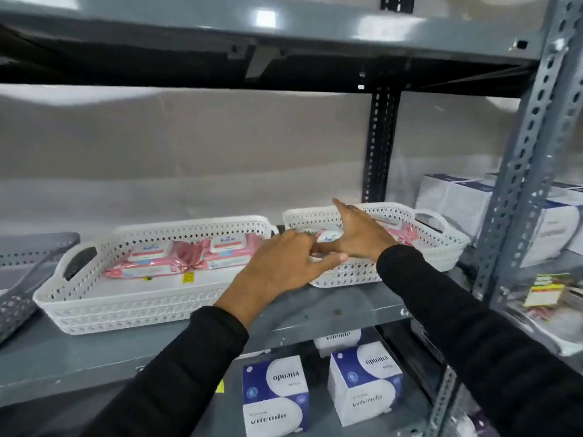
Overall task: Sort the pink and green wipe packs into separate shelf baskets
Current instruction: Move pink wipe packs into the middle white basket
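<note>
Here, two white perforated baskets side by side on the grey shelf (340,307). In the left basket (94,298), two pink wipe packs (151,260) lying flat, touching end to end. In the right basket (441,244), more pink packs (407,233) partly hidden behind the hands. Left hand (284,263) over the right basket's near rim, grip loosely curled, whether clamped on anything impossible to tell. Right hand (359,234) inside that basket, fingers spread flat, grip apart. Below, blue-and-white boxes (362,380).
</note>
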The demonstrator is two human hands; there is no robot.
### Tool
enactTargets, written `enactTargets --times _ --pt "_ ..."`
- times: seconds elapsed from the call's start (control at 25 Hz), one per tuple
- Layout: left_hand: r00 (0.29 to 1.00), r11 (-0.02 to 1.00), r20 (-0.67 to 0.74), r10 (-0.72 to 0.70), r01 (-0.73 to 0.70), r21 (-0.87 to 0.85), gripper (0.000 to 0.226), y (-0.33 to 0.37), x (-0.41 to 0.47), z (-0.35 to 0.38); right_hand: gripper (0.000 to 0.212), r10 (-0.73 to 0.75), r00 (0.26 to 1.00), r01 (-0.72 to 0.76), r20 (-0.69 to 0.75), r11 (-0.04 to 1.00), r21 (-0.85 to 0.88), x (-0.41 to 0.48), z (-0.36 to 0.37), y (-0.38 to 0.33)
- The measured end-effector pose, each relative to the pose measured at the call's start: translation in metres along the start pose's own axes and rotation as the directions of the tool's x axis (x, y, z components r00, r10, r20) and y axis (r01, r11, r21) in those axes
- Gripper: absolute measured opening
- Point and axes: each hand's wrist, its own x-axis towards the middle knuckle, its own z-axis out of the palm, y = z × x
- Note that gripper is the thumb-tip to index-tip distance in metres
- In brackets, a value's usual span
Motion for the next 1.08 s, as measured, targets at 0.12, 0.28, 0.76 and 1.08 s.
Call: enactTargets --times 0.12,0.28,0.76,1.08 --pt "0.994 0.972 0.084 0.077 -0.093 0.216 0.051 -0.002 0.002 0.017 0.096 0.071 0.981 -0.083 0.179 0.995 0.060 0.006 0.003 0.012" --pt "0.990 0.964 0.133 0.050 -0.083 0.252 0.046 -0.005 0.003 0.018 0.059 0.111 0.980 -0.119 0.166 0.992 0.040 0.014 0.010 0.010" --pt "0.977 0.975 -0.213 -0.026 0.071 0.211 0.053 -0.060 -0.067 -0.035 0.064 -0.083 0.974 0.117 -0.211 0.981 0.155 0.003 -0.025 -0.055" --pt "0.937 0.950 -0.310 -0.164 0.235 0.208 0.061 -0.157 -0.164 -0.084 0.072 -0.291 0.956 0.293 -0.043 0.926 0.237 0.011 0.022 -0.195"
